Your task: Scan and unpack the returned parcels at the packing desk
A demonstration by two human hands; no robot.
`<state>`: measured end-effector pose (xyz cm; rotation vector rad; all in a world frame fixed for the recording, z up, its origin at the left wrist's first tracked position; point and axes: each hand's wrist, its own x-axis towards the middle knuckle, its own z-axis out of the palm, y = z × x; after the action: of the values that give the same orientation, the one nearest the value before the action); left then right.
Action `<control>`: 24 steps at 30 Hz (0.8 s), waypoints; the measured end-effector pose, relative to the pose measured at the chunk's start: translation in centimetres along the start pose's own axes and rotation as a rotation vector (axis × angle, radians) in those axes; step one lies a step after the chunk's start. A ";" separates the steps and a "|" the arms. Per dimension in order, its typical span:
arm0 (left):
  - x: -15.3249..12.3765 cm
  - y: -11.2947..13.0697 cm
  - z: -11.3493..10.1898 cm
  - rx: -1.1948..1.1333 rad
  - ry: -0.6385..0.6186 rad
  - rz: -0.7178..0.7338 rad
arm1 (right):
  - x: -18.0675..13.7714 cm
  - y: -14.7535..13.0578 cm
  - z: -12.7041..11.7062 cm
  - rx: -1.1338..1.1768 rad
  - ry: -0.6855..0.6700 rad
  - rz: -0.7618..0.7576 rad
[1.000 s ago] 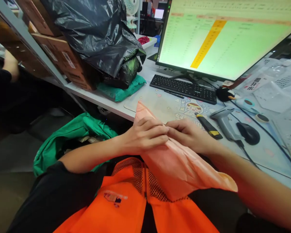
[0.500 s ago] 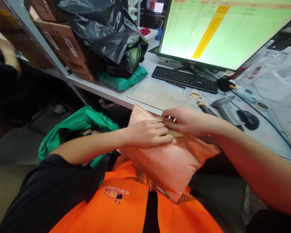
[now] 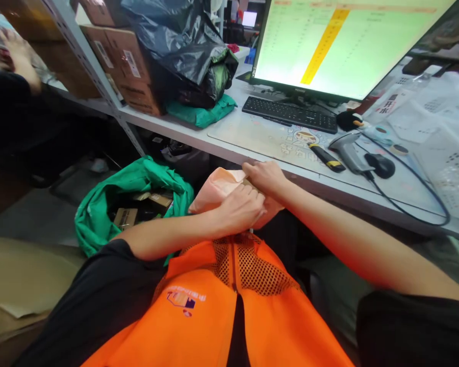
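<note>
A pale pink-orange mailing bag (image 3: 213, 189) is held between my hands in front of my vest, close to the desk's front edge. My left hand (image 3: 241, 209) is closed on the bag's upper edge, fingers curled. Right beside it, my right hand (image 3: 265, 177) pinches the same edge nearer the desk. Much of the bag is hidden behind my left hand and forearm. To the left of the bag, a green sack (image 3: 95, 216) stands with its mouth wide, several small cardboard boxes (image 3: 126, 218) inside it.
On the desk are a keyboard (image 3: 290, 114), a monitor (image 3: 329, 51), a barcode scanner (image 3: 350, 153), a yellow-black cutter (image 3: 327, 157) and a mouse (image 3: 381, 165). A black plastic bag (image 3: 179, 46) lies over a green parcel (image 3: 206, 111). Another person's hand (image 3: 17, 48) shows at far left.
The bag has been tipped and drawn lower, so less of its face shows. Both hands now grip its edge with fingers curled, my right hand tighter than before. The view has shifted slightly.
</note>
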<state>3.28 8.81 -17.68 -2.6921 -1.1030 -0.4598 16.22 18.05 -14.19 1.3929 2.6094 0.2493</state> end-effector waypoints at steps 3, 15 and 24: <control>-2.7 1.4 -0.3 -0.018 -0.060 -0.011 | 0.6 -0.6 1.3 0.000 0.025 -0.015; -12.8 3.9 -1.2 -0.164 0.074 0.077 | -0.2 1.4 1.1 0.046 0.037 0.034; -8.1 1.9 1.1 -0.233 -0.244 -0.111 | -2.4 -2.5 1.1 0.542 -0.090 -0.142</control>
<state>-0.66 2.53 -21.67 -2.9633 -1.3448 -0.2983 15.79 14.76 -15.69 1.2987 2.7977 -0.5668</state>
